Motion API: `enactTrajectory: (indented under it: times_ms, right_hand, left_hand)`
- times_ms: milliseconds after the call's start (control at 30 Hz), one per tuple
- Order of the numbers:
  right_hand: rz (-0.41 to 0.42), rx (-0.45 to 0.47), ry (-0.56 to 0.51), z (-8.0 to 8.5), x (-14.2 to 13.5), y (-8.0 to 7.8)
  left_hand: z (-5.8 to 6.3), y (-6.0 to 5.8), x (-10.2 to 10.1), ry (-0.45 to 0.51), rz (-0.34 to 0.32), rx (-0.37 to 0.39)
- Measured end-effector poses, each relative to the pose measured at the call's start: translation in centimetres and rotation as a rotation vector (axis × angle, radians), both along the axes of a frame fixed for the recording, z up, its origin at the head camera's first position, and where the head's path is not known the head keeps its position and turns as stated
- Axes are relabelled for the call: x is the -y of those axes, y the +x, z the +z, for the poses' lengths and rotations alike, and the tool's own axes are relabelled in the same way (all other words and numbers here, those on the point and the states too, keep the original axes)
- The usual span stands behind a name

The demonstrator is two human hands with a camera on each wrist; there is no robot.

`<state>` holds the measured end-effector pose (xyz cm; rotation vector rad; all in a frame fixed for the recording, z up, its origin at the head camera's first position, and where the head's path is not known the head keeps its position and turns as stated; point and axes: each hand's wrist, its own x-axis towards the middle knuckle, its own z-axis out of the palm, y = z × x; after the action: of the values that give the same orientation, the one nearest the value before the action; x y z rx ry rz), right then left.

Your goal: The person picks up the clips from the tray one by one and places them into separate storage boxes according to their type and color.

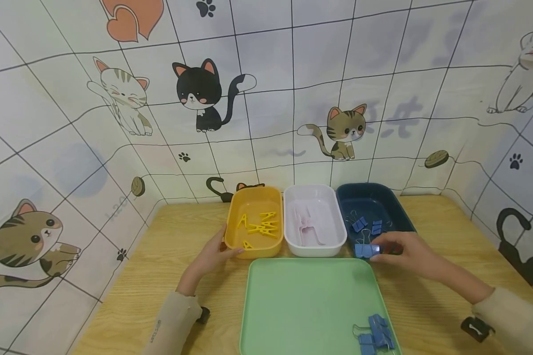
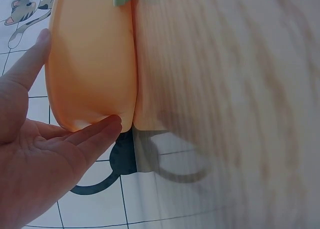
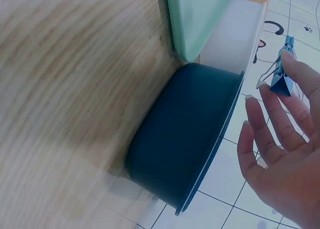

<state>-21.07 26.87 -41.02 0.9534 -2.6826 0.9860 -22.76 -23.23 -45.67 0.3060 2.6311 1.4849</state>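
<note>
My right hand (image 1: 404,251) pinches a blue binder clip (image 1: 365,251) between thumb and fingertips, above the front edge of the dark blue bin (image 1: 373,192). In the right wrist view the binder clip (image 3: 281,81) is held clear of the bin's rim. More blue binder clips (image 1: 360,225) lie in that bin. My left hand (image 1: 210,254) touches the front left corner of the yellow bin (image 1: 253,197), thumb at its front and fingers along its side. Straight fingers (image 2: 97,136) rest against the bin wall in the left wrist view. Small yellow clothespins (image 1: 266,228) lie inside.
Between the two bins stands a white bin (image 1: 315,195) with pale pink clips (image 1: 308,228). A green tray (image 1: 306,301) lies in front, with several blue binder clips (image 1: 379,330) at its near right corner. Cat-printed wall covering (image 1: 266,108) rises behind the wooden table (image 1: 177,222).
</note>
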Motion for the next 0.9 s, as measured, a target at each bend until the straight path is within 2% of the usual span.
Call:
enactTrajectory:
  times_ms: [333, 567, 900]
  right_hand:
    - [-0.1, 0.003, 0.037, 1.0, -0.5, -1.0]
    - [-0.125, -0.017, 0.069, 1.2, -1.1, -2.0]
    - [-0.17, 0.05, 0.114, 1.8, -1.5, -3.0]
  left_hand:
    - [0.5, 0.2, 0.0, -0.012, 0.021, 0.036]
    - [0.6, 0.2, 0.1, -0.008, 0.015, 0.032]
    - [0.2, 0.1, 0.2, 0.007, -0.007, 0.01]
